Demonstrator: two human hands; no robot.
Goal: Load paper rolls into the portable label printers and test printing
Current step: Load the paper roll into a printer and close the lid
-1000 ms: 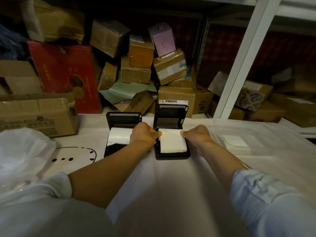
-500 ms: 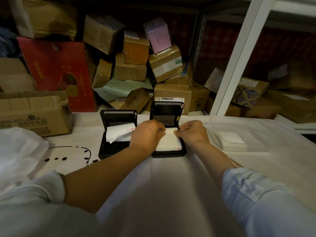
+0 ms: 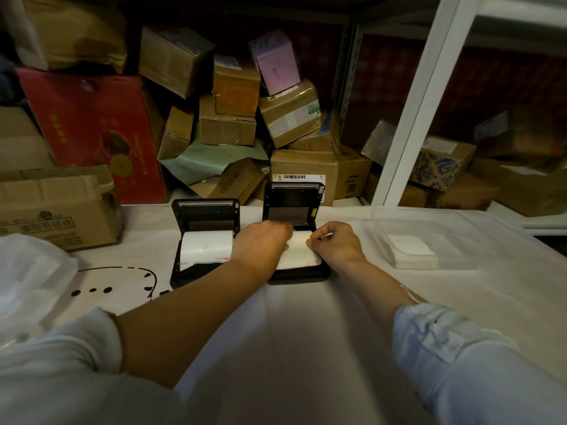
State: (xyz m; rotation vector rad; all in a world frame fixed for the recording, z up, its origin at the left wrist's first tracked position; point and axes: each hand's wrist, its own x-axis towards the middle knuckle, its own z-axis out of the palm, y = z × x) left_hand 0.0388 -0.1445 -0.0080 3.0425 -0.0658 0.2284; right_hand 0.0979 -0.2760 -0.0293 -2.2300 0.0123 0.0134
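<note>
Both hands have shifted: left hand (image 3: 260,243) and right hand (image 3: 336,245) each pinch the paper (image 3: 296,256), which lies between them in the right printer (image 3: 296,237).

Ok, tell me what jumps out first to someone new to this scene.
Two black printers with lids up, mid-table: the left printer holds white paper, while the left hand and right hand work the paper in the right printer. Behind them looms a jumbled cardboard box pile.
</note>
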